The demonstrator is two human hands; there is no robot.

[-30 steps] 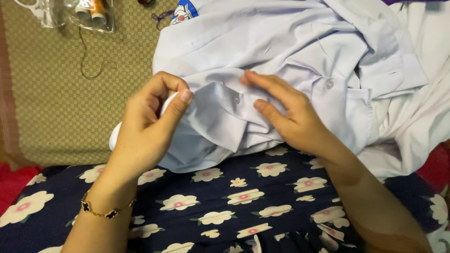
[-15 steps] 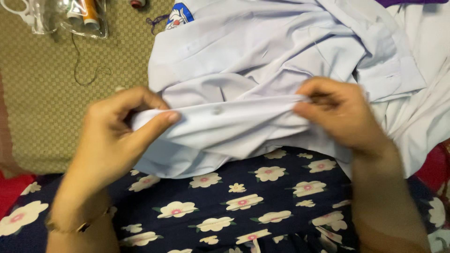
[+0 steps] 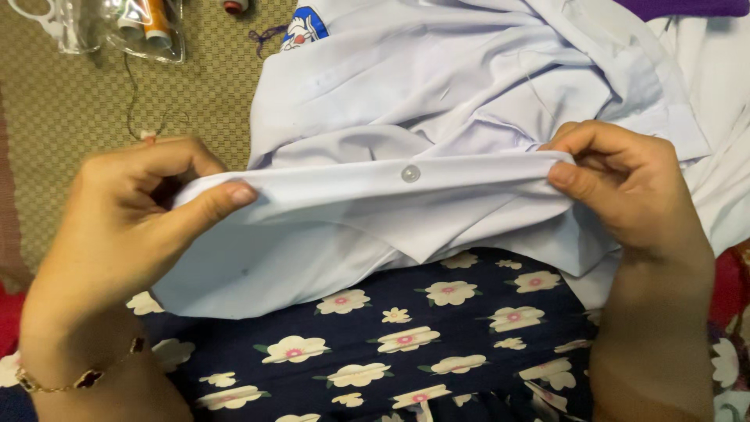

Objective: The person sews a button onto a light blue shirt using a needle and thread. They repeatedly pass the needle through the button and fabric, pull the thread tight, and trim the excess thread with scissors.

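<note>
While pinched, left hand (image 3: 117, 227), right hand (image 3: 625, 187), shirt (image 3: 437, 94)

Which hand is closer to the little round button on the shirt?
Right, only slightly. The right hand pinches the shirt edge right of the button; the left hand pinches it farther left.

**Woven mat and what lies on it**

A tan woven mat (image 3: 70, 117) covers the floor. At its top left lie a clear plastic bag (image 3: 117, 31) with thread spools, a loose dark thread (image 3: 137, 109) and a small red spool (image 3: 234, 6). The pale blue shirt (image 3: 437, 70) spreads from the mat onto the flowered lap (image 3: 391, 336).
</note>
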